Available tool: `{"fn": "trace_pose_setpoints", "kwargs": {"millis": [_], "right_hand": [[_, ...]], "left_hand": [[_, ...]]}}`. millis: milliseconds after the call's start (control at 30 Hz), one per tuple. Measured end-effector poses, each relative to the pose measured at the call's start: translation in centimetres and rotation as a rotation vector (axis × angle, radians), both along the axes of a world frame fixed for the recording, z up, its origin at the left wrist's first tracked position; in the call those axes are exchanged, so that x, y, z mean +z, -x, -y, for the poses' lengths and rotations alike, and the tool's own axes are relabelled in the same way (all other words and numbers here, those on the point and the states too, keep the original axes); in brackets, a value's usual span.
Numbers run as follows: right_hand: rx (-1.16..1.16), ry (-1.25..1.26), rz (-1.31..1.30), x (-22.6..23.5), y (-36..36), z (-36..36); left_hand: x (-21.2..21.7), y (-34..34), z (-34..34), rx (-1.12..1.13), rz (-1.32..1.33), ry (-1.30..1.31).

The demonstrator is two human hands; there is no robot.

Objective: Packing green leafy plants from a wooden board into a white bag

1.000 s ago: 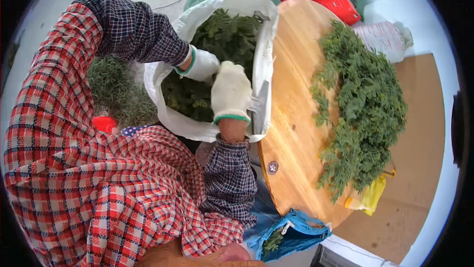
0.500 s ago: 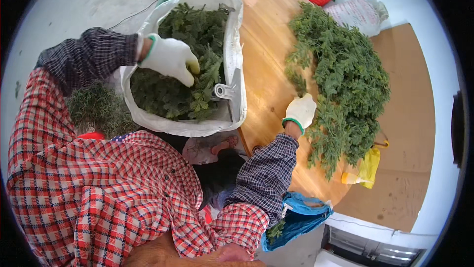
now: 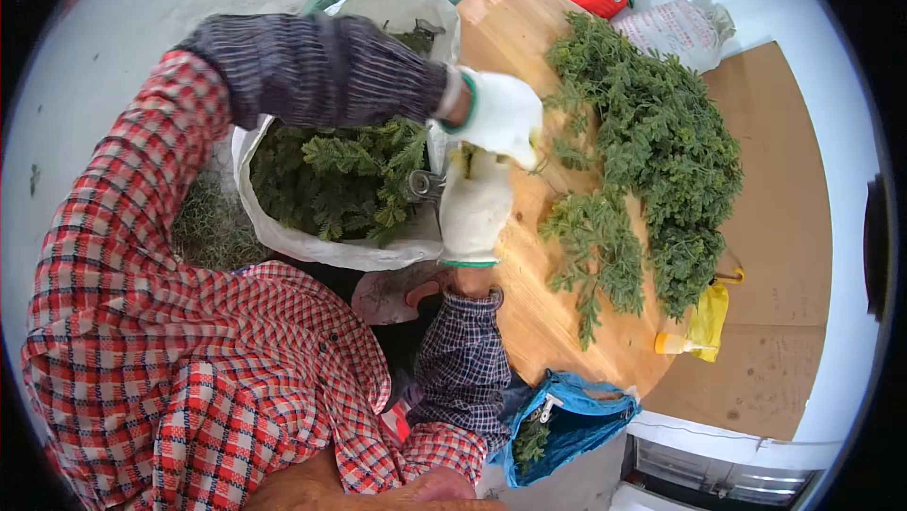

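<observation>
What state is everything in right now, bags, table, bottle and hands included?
White sack: open, sprigs inside.
Blue bag: open, sprigs inside.
Wooden table: partly covered.
Greenery heap: loose, on the table.
Bottle: on its side.
Left hand: gloved, blurred, grip unclear.
Right hand: gloved, grip unclear.

- Left forearm point(image 3: 321, 72) spans a white sack point(image 3: 378, 253), barring its upper mouth
- Bare wood leaves a lane across the round table point(image 3: 529, 313) at lower left
- Heaped green sprigs point(image 3: 675, 166) block its right
</observation>
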State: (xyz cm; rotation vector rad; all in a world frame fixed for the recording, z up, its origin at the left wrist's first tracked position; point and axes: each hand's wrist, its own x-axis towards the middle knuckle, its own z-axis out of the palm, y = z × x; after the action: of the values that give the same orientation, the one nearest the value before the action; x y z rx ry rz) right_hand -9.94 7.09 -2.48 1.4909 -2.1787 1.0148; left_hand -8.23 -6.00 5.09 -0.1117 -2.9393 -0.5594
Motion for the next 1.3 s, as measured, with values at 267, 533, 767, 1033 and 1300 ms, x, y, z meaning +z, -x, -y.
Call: {"fn": "trace_pose_setpoints", "kwargs": {"millis": [267, 533, 767, 1033, 1300], "right_hand": [[-0.025, -0.184, -0.082, 2.0, 5.1, -5.0], [-0.48, -0.22, -0.151, 1.4, 13.7, -10.6], [-0.722, 0.169, 0.303, 0.0, 19.3, -16.1], [-0.759, 0.044, 0.243, 0.5, 18.5, -15.1], [-0.052, -0.194, -0.004, 0.5, 10.8, -10.5]], "left_hand": [[-7.0, 5.8, -1.2, 0.107, 0.063, 0.119], [-7.4, 6.1, -2.7, 0.155, 0.052, 0.141], [-6.2, 6.0, -2.2, 0.206, 0.078, 0.135], [-3.6, 2.8, -1.4, 0.225, 0.217, 0.132], [-2.6, 1.2, 2.2, 0.221, -0.132, 0.041]]}}
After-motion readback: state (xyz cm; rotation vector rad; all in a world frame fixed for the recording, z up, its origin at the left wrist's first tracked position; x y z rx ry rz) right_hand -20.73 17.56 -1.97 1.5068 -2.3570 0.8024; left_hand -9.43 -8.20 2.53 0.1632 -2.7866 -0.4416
